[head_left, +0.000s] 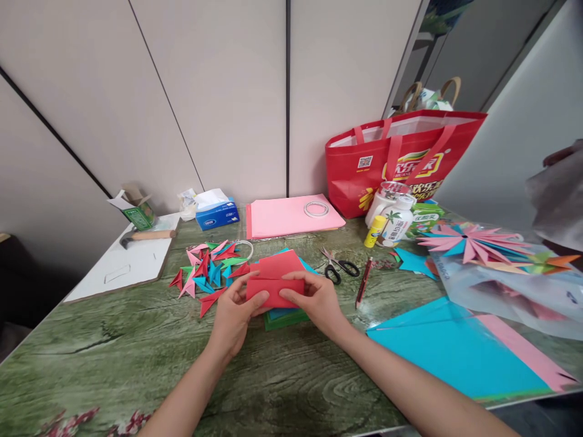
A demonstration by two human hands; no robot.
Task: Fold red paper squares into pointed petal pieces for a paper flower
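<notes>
Both my hands hold a red paper sheet (276, 280), partly folded, above a small stack of blue and green paper squares (285, 317) on the green table (136, 358). My left hand (233, 315) pinches the sheet's lower left edge. My right hand (319, 303) presses on its lower right edge. To the left of the sheet lies a heap of several small folded paper points (207, 273) in red, pink, blue and green.
Scissors (339, 267) and a red pen (363, 282) lie right of the sheet. Behind are pink paper (282, 218) with a tape ring (316, 209), a tissue box (217, 213), a glue stick (374, 232), a red bag (401, 158). Large blue paper (450, 352) and a paper flower (469, 243) sit right.
</notes>
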